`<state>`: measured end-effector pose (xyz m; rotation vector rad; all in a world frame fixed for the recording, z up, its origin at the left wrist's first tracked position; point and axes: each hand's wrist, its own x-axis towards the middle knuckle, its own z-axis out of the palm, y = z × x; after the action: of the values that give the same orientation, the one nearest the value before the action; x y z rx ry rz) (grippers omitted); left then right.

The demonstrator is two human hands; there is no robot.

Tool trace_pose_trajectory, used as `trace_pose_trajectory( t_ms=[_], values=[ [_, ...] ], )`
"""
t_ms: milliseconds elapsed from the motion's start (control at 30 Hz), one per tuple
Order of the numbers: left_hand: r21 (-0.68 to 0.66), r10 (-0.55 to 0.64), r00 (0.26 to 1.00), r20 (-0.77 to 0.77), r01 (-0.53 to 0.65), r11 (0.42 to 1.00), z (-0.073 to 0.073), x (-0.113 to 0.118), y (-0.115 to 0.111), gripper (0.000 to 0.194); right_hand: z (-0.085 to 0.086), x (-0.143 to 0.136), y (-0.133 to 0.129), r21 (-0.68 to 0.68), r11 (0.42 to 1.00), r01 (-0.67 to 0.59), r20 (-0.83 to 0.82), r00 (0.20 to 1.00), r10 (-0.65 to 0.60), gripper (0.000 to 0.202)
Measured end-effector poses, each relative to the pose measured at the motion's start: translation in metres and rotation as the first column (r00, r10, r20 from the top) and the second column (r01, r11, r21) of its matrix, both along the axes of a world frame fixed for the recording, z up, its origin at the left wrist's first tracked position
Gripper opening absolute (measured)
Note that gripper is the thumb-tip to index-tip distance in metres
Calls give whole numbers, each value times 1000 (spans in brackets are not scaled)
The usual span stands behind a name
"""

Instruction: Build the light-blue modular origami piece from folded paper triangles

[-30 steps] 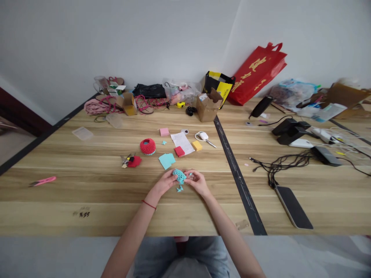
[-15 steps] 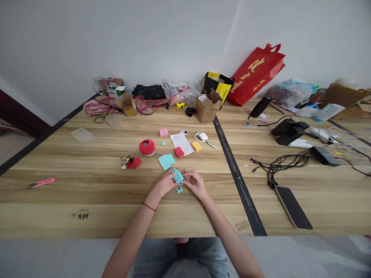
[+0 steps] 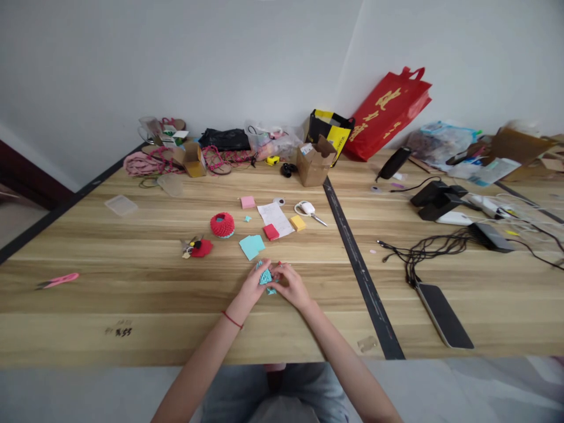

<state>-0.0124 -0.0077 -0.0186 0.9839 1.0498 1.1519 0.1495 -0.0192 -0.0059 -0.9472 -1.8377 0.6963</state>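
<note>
My left hand is closed around a turquoise piece built of folded paper units, just above the table. On its right side, my right hand has thumb and fingers bent together at the piece's edge; whatever lies between the fingertips is too small to make out. Loose turquoise folded paper bits lie under the hands. Beyond them is a stack of turquoise paper sheets. A round red folded-paper bowl shape with a turquoise base stands farther left.
A written sheet bears a red paper pad; yellow and pink pads lie near it. White-handled scissors are beyond. Pink snips lie left, a black phone-like slab right. Bags and boxes line the wall.
My left hand has turned the turquoise piece and drawn it slightly left and nearer to me. My right hand has shifted a little left with it. The view has moved slightly.
</note>
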Motion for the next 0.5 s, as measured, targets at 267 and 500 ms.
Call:
trace_pose_trajectory(
  t_ms=[267, 500],
  values=[
    [27, -18, 1000, 14, 18, 999, 7, 4, -2, 48, -3, -2, 0, -32, 999, -15, 7, 1000, 15, 25],
    [-101, -48, 990, 129, 61, 993, 12, 8, -2, 31, -7, -6, 0, -3, 1000, -10, -10, 1000, 10, 18]
  ],
)
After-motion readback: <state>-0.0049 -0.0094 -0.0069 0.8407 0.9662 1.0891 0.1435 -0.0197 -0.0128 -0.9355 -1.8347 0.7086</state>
